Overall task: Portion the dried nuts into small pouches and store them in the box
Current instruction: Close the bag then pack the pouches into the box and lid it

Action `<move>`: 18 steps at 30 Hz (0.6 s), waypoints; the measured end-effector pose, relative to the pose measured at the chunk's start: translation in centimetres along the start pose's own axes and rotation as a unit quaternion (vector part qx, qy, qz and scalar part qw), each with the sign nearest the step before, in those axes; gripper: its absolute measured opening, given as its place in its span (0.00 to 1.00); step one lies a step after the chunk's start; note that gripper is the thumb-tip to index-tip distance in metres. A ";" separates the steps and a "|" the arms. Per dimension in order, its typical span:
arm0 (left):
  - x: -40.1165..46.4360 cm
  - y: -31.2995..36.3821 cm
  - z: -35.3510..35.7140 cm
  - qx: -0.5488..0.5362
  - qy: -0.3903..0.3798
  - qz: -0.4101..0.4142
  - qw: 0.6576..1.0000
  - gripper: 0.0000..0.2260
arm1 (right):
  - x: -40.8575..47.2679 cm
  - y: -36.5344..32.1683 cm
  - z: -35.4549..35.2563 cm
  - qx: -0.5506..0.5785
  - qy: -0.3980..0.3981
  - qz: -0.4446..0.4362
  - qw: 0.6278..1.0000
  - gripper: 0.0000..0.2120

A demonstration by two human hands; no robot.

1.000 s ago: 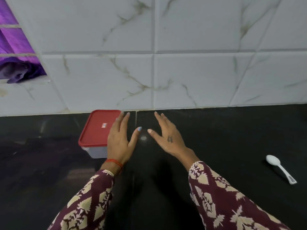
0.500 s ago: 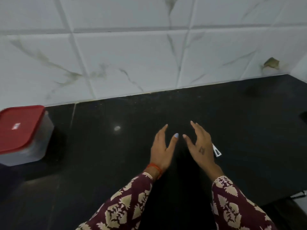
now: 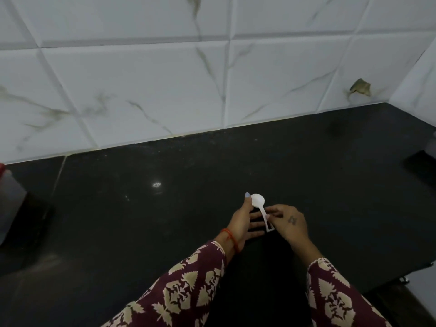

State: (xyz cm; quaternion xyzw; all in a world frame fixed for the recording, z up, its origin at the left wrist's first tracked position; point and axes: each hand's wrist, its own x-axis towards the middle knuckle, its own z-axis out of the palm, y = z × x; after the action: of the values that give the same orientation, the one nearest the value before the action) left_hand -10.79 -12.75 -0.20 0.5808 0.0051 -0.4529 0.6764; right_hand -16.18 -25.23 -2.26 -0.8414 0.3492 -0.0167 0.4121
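Low centre of frame: white plastic spoon (image 3: 261,208) pinched at its handle by right hand (image 3: 289,220), bowl end touching thumb of left hand (image 3: 243,220), fingers straight beneath. Black table (image 3: 141,208) under both. Red-lidded box (image 3: 7,197) at far left edge, well apart.
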 end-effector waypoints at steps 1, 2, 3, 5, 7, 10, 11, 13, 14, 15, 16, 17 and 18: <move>-0.1 0.1 -0.2 0.001 0.001 -0.001 1.000 0.25 | 0.0 -0.1 0.2 0.010 -0.008 0.000 1.000 0.10; -0.2 0.2 -0.5 0.002 0.002 0.000 1.000 0.24 | 0.0 -0.2 0.5 0.024 -0.014 -0.005 1.000 0.10; -0.5 0.3 -1.0 0.007 0.005 0.002 1.000 0.22 | -0.1 -0.5 0.8 0.040 -0.020 -0.013 0.999 0.10; -1.1 0.6 -2.3 0.019 0.015 0.011 1.000 0.22 | -0.4 -1.5 1.8 0.062 -0.038 -0.023 0.997 0.10; -2.1 1.0 -3.9 0.029 0.035 0.023 0.999 0.22 | -0.6 -3.0 3.0 0.071 -0.060 -0.026 0.995 0.09; -3.7 1.8 -7.2 0.044 0.072 0.046 0.995 0.23 | -1.3 -5.8 5.7 0.082 -0.090 -0.039 0.992 0.08; -4.3 2.1 -8.5 0.049 0.085 0.056 0.994 0.24 | -1.6 -6.9 6.7 0.087 -0.100 -0.046 0.990 0.08; -5.6 2.6 -11.2 0.052 0.117 0.070 0.989 0.25 | -2.5 -9.3 9.1 0.092 -0.119 -0.063 0.987 0.07; -6.3 2.9 -12.6 0.055 0.133 0.078 0.987 0.25 | -2.9 -10.5 10.3 0.091 -0.128 -0.075 0.985 0.07; -7.0 3.1 -14.1 0.057 0.149 0.085 0.984 0.26 | -3.3 -11.8 11.7 0.090 -0.137 -0.088 0.983 0.07; -7.7 3.4 -15.6 0.056 0.167 0.093 0.980 0.26 | -3.7 -13.1 13.1 0.088 -0.146 -0.102 0.980 0.07; -8.3 3.7 -17.1 0.053 0.185 0.101 0.976 0.27 | -4.1 -14.4 14.5 0.086 -0.157 -0.115 0.977 0.07; -8.9 4.0 -18.7 0.048 0.203 0.110 0.972 0.27 | -4.4 -15.8 15.9 0.084 -0.166 -0.126 0.974 0.07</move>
State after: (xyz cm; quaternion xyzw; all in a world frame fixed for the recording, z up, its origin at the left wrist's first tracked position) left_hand -3.88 7.14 1.57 0.6898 0.0567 -0.2476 0.6780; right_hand -5.48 -5.18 -0.45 -0.8323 0.1640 0.0422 0.5278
